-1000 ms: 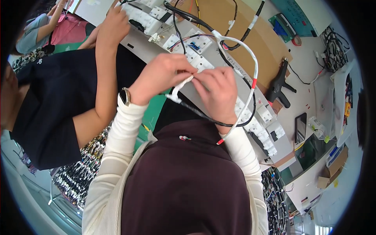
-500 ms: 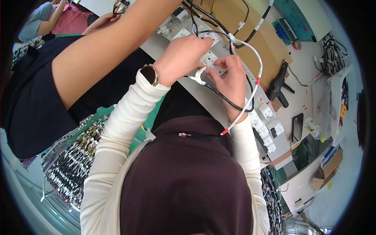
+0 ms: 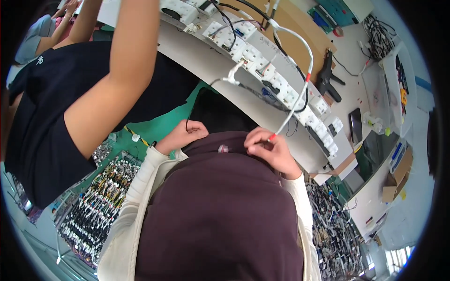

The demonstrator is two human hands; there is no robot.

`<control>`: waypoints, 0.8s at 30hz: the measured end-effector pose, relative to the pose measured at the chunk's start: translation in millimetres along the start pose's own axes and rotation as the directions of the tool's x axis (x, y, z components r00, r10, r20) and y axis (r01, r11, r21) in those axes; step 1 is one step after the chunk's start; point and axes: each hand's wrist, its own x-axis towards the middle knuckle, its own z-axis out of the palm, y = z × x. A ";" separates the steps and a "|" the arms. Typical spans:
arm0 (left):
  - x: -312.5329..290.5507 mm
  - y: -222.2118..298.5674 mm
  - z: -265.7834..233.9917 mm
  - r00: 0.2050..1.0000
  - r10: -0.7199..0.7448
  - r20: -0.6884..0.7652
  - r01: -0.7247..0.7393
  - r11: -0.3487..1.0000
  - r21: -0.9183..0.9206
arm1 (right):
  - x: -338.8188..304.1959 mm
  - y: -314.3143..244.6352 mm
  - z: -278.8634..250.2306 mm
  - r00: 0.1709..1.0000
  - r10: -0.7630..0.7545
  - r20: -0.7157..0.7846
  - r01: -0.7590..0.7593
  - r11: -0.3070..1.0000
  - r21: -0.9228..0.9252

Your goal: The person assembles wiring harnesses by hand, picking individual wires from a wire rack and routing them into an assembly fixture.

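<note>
My left hand is down near my lap, its fingers closed on a thin black cable. That cable curves up to a white-taped branch, whose end sits at the row of white fixture blocks. My right hand pinches the lower end of a white cable with red bands, just by its lower red band. Between my hands, a small light-coloured connector lies against the dark cloth on my lap; its wires hardly show.
A co-worker's bare arm reaches over the bench at the left. On the bench are a black clamp, a phone, a coiled cable bundle and a clear plastic bin. Bundled harnesses hang low at the left.
Both my hands have come down from the fixture blocks toward my lap, leaving the white-taped branch at the blocks. The co-worker's arm has swung more upright.
</note>
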 end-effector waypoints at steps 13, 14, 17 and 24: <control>57.0 87.6 56.1 0.833 0.181 0.523 -0.243 0.969 0.052 | -32.7 36.4 25.8 0.869 -0.078 -0.489 0.218 0.947 0.237; 55.4 89.1 58.3 0.828 0.180 0.532 -0.249 0.967 0.060 | -37.8 37.2 29.1 0.922 -0.035 -0.387 0.149 0.951 0.271; 46.0 106.5 69.0 0.868 -0.078 0.490 0.027 0.994 0.110 | -43.9 56.1 34.8 0.885 -0.165 -0.435 0.246 0.960 0.135; 44.2 119.2 78.6 0.836 -0.174 0.520 0.251 0.964 -0.082 | -54.2 45.8 16.2 0.800 -0.417 -0.431 0.283 0.896 -0.342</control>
